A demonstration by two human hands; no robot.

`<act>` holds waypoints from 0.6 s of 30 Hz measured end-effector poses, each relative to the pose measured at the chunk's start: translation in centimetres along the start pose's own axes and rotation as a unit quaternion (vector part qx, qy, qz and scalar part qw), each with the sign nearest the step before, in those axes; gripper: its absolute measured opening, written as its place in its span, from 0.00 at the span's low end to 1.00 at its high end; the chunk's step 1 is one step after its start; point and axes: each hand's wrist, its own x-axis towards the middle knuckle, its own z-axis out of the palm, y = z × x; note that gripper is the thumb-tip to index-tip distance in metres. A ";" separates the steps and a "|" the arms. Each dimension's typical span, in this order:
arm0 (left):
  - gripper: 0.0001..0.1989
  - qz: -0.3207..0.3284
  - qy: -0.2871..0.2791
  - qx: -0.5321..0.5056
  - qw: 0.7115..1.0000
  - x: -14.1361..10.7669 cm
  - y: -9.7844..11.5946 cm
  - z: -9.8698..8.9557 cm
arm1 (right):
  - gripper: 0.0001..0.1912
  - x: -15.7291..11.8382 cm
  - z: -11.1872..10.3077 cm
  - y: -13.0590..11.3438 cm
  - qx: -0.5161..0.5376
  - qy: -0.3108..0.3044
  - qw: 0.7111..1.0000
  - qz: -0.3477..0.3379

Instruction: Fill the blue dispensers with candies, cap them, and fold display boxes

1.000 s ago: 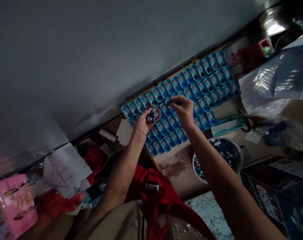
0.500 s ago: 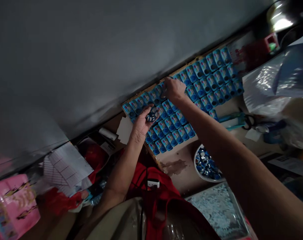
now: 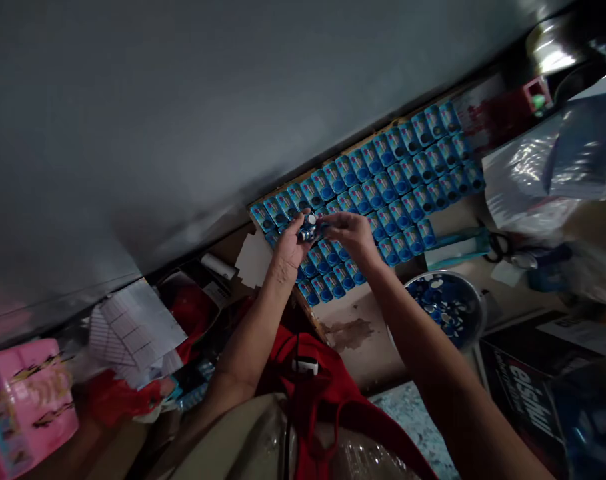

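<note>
My left hand (image 3: 291, 247) is cupped, palm up, around a small pile of round blue-and-silver pieces (image 3: 309, 223). Beside that palm, my right hand (image 3: 350, 232) has its fingers drawn together at the pile's edge; whatever lies between its fingertips is too small to make out. Both hands hover over slanting rows of blue blister cards (image 3: 371, 157) on a board. Some cards show a dark round spot at their lower end, others a plain blue circle. My hands and forearms cover part of the rows.
Right of my right forearm stands a round bowl (image 3: 475, 293) of the same pieces. Scissors (image 3: 497, 247) and an open blue box (image 3: 457, 251) lie beyond it. A grey wall (image 3: 183, 120) borders the board. White papers (image 3: 137, 330) and a pink container (image 3: 30, 400) sit at left.
My right hand has come back from the far row of cards to my left palm. The bowl shows more fully now. My left hand stays nearly in place.
</note>
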 end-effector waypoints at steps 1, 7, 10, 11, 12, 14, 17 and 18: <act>0.07 -0.002 -0.001 -0.008 1.000 -0.2 0.2 0.0 | 0.16 0.5 -0.2 -0.2 -0.016 0.013 1.000 0.002; 0.07 -0.022 -0.009 0.006 1.000 -0.8 1.3 -0.8 | 0.10 5.5 0.8 -3.0 -0.324 0.058 0.944 -0.028; 0.06 -0.038 -0.014 0.021 0.999 -0.7 1.4 -1.4 | 0.10 8.0 1.6 -4.5 -0.442 0.017 0.897 0.001; 0.06 -0.041 -0.020 0.027 0.999 -0.7 1.3 -1.5 | 0.09 8.8 1.8 -4.9 -0.466 0.007 0.885 0.015; 0.05 -0.044 -0.027 0.033 0.998 -0.6 1.3 -1.6 | 0.10 9.5 1.9 -5.1 -0.480 -0.003 0.877 0.032; 0.04 -0.043 -0.034 0.044 0.998 -0.7 1.3 -1.7 | 0.15 10.7 1.8 -5.4 -0.481 -0.014 0.875 0.057; 0.03 -0.037 -0.022 0.057 0.997 -0.8 1.2 -1.6 | 0.14 11.0 1.2 -5.1 -0.438 0.000 0.898 0.038; 0.04 -0.035 -0.015 0.059 0.998 -0.9 1.2 -1.5 | 0.11 10.6 1.0 -4.9 -0.417 0.008 0.909 0.017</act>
